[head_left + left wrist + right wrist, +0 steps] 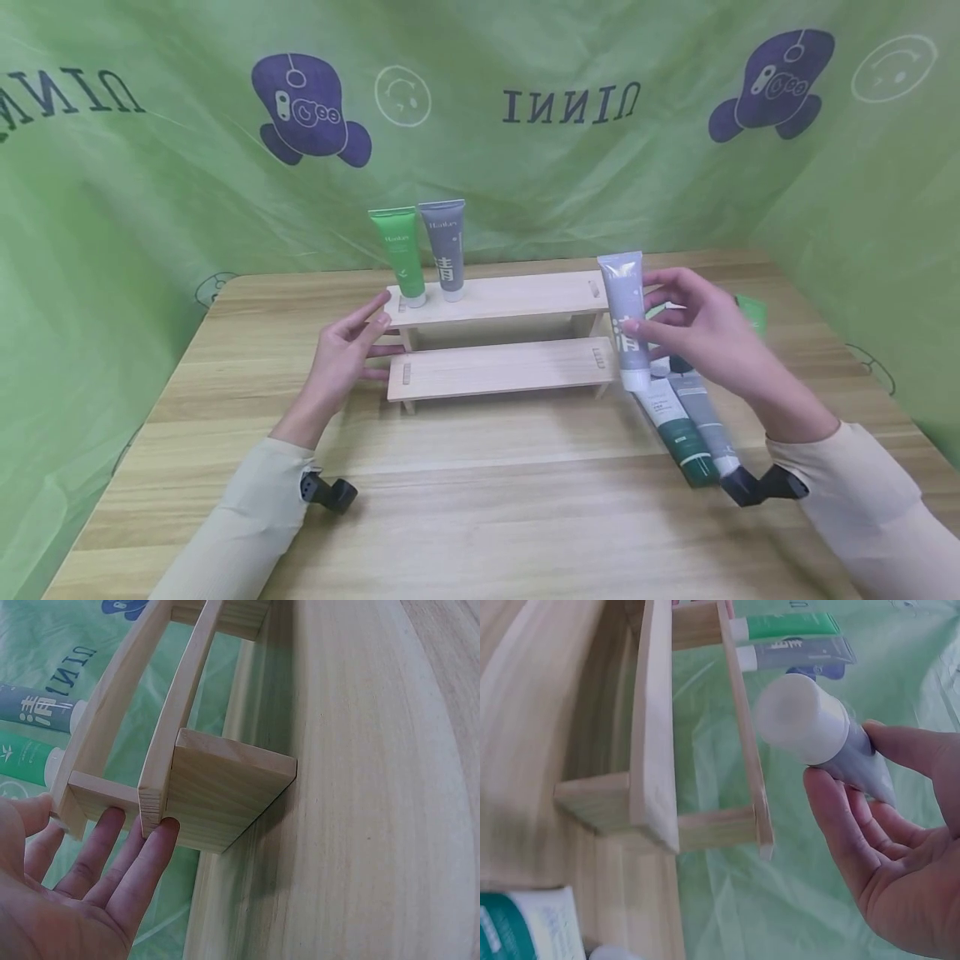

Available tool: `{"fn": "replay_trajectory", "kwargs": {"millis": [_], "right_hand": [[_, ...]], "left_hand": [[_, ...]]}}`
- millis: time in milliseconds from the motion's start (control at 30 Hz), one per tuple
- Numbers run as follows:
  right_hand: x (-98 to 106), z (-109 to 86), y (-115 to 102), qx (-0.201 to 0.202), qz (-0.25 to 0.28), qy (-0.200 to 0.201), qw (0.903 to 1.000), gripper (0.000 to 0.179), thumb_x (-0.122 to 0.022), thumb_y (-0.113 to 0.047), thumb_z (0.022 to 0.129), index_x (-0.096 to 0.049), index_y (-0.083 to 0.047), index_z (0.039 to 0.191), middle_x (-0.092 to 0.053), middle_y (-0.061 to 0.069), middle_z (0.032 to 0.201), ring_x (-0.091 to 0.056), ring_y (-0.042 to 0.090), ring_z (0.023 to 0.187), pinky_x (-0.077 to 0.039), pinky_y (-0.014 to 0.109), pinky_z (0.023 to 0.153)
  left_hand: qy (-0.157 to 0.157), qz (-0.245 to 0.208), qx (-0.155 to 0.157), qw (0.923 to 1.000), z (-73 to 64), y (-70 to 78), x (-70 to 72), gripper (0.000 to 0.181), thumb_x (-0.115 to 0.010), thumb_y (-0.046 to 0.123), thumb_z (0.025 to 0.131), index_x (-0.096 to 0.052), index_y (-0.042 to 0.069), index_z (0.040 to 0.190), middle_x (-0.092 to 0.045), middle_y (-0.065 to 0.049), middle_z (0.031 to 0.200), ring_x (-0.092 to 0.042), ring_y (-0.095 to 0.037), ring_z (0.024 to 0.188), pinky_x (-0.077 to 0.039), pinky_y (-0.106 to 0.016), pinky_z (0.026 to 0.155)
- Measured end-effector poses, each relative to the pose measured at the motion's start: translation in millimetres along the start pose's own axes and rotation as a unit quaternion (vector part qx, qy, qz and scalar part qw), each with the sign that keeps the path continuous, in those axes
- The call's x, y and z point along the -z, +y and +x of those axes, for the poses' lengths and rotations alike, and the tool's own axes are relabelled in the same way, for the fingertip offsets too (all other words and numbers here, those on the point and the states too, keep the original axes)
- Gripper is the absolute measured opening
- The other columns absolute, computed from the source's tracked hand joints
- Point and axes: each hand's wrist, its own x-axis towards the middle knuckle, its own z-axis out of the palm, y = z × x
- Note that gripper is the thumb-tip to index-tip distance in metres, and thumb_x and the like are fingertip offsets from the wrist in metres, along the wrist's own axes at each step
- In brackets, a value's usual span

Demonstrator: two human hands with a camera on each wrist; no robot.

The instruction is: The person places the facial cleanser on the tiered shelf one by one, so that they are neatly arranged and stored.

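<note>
My right hand (pixel 693 321) pinches a pale grey-blue squeeze tube (pixel 624 304) between thumb and fingers, white cap (pixel 799 716) downward, off the right end of a two-step wooden shelf (pixel 502 367). On the left end of the upper step stand a green tube (pixel 401 250) and a darker grey-blue tube (pixel 445 242), both on their caps. With fingers fairly straight, my left hand (pixel 345 350) touches the shelf's left end. Its fingertips (pixel 161 832) rest against the wooden edges, as the left wrist view shows.
Right of the shelf several tubes lie on the wooden table (pixel 480 517): a white and dark green one (pixel 678 433), a grey-blue one (pixel 705 421), and a green one (pixel 752 312) partly behind my right hand. A green printed curtain (pixel 480 167) hangs behind the table.
</note>
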Motion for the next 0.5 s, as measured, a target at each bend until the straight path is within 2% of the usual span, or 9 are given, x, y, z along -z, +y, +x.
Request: {"fn": "replay_trajectory", "kwargs": {"millis": [167, 367, 500], "right_hand": [[-11, 13.4, -9, 0.006, 0.031, 0.009, 0.9994, 0.059, -0.078, -0.012, 0.09, -0.046, -0.005, 0.139, -0.06, 0.015, 0.114, -0.07, 0.017, 0.092, -0.065, 0.041, 0.068], [-24, 28.2, -20, 0.024, 0.032, -0.001, 0.9992, 0.062, -0.078, -0.011, 0.09, -0.041, -0.002, 0.139, -0.059, 0.018, 0.116, -0.068, 0.02, 0.094, -0.065, 0.04, 0.071], [-35, 38.0, -26, 0.029, 0.05, 0.002, 0.9983, 0.061, -0.078, -0.006, 0.089, -0.041, -0.004, 0.138, -0.059, 0.018, 0.117, -0.067, 0.023, 0.095, -0.065, 0.039, 0.072]], "left_hand": [[-0.001, -0.001, 0.001, 1.0, 0.5, -0.6, 0.6, 0.052, -0.059, 0.039, 0.102, -0.046, 0.031, 0.151, -0.058, -0.026, 0.132, -0.071, -0.033, 0.104, -0.063, -0.047, 0.076], [-0.001, -0.004, 0.003, 1.0, 0.5, -0.6, 0.2, 0.052, -0.06, 0.039, 0.102, -0.046, 0.031, 0.152, -0.058, -0.026, 0.132, -0.068, -0.039, 0.108, -0.063, -0.046, 0.076], [-0.001, -0.003, 0.0, 1.0, 0.4, -0.4, 0.1, 0.053, -0.06, 0.04, 0.102, -0.046, 0.031, 0.151, -0.058, -0.026, 0.132, -0.067, -0.039, 0.109, -0.063, -0.046, 0.075]]}}
